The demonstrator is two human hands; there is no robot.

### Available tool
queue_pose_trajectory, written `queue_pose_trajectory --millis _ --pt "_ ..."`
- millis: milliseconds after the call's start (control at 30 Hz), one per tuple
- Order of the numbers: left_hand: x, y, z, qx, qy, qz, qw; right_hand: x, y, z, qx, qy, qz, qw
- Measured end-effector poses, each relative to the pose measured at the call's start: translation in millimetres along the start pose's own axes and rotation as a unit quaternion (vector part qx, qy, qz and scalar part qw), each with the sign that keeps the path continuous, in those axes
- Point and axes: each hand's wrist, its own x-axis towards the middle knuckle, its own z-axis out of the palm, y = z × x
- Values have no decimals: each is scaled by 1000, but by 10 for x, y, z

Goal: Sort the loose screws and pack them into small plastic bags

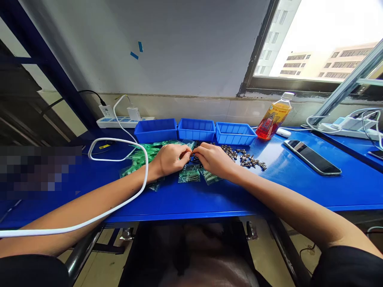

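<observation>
My left hand (173, 158) and my right hand (214, 159) meet fingertip to fingertip above the middle of the blue table. Both are pinched closed; whatever sits between the fingers is too small or hidden to name. Under and beside the left hand lies a heap of green parts (143, 156), some in clear plastic. Small clear bags (189, 175) holding thin pieces rest just below the hands, one partly under my right hand. Loose dark metal screws (251, 161) are scattered to the right, with more behind the right hand.
Three blue bins (196, 129) line the wall behind the hands. A tilted drink bottle (273, 117) and a phone (312, 157) are on the right. A white cable (146, 175) loops across my left forearm. Power strips (125, 122) lie at the back.
</observation>
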Motion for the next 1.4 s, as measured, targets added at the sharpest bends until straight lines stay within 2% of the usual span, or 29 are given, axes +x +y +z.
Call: queue_pose_trajectory --millis 767,1167,1400 --pt "-1 -35 33 2 2 25 1000 25 70 101 15 51 -40 998" --pt "-10 -57 25 6 -15 35 999 17 121 192 55 116 -60 990" --pt "-7 -64 28 24 -14 47 998 18 123 207 65 120 -56 989"
